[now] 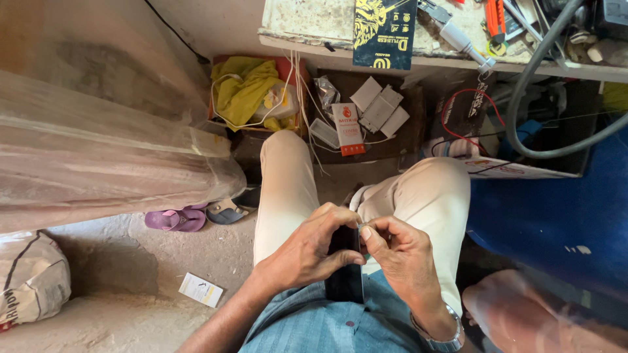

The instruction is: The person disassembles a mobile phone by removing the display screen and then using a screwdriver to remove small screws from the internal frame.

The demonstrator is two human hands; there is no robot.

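Note:
Over my lap, my left hand point(307, 248) wraps around a black slab-shaped phone point(345, 280), thumb and fingers closed on its upper half. My right hand point(399, 255) pinches a tiny pale piece at the phone's top right edge with thumb and forefinger; what the piece is cannot be made out. A metal watch sits on the right wrist. Both hands rest above my beige trousers point(281, 189) and blue striped shirt.
A cluttered workbench point(327, 29) with tools and a grey hose point(543, 78) runs along the top. Under it stand a box with yellow cloth point(245, 85) and a tray of small cartons point(366, 114). Plastic-wrapped bundles point(98, 163) lie left; sandals point(196, 216) and a paper slip point(201, 289) lie on the floor.

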